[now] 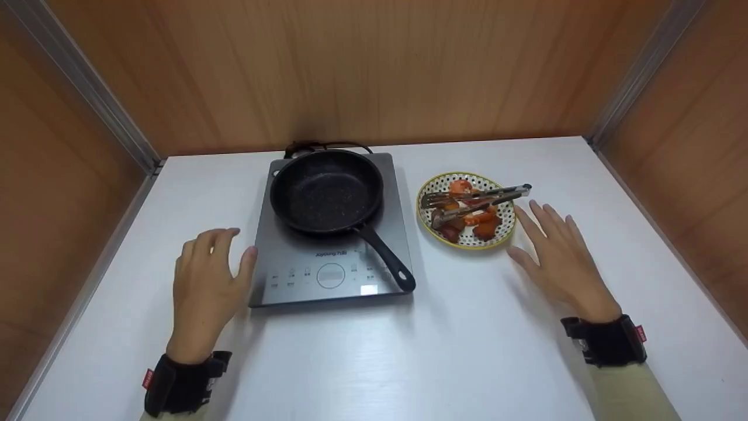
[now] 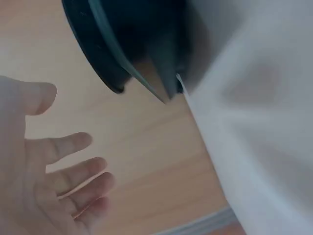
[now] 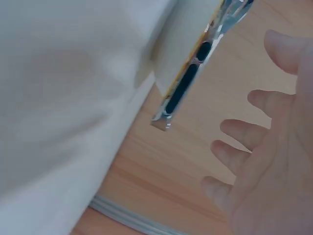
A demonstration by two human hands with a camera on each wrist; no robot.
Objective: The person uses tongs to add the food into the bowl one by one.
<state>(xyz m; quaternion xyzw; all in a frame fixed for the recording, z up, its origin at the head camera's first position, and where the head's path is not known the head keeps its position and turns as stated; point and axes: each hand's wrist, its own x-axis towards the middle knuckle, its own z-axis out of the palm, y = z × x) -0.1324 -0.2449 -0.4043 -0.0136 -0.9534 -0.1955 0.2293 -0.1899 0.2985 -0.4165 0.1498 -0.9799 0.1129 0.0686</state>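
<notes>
A black frying pan (image 1: 327,196) sits on the induction cooktop (image 1: 304,272), its handle (image 1: 383,257) angled toward the front right. Left of the cooktop hovers my left hand (image 1: 207,286), thumb apart from the loosely bent fingers, holding nothing. To the right, metal tongs (image 1: 497,202) lie across a yellow-rimmed, dotted plate (image 1: 429,225) of reddish-brown food pieces (image 1: 485,228). Beside that plate my right hand (image 1: 558,260) is spread, nothing in its grasp. In the right wrist view the tongs (image 3: 183,88) jut past the plate's rim, apart from the fingers.
The white table (image 1: 362,356) is bounded by a wooden back panel (image 1: 374,70) and side panels with metal corner strips. Behind the cooktop a black cord (image 1: 345,144) runs along the back edge. Black bands (image 1: 610,339) wrap both wrists.
</notes>
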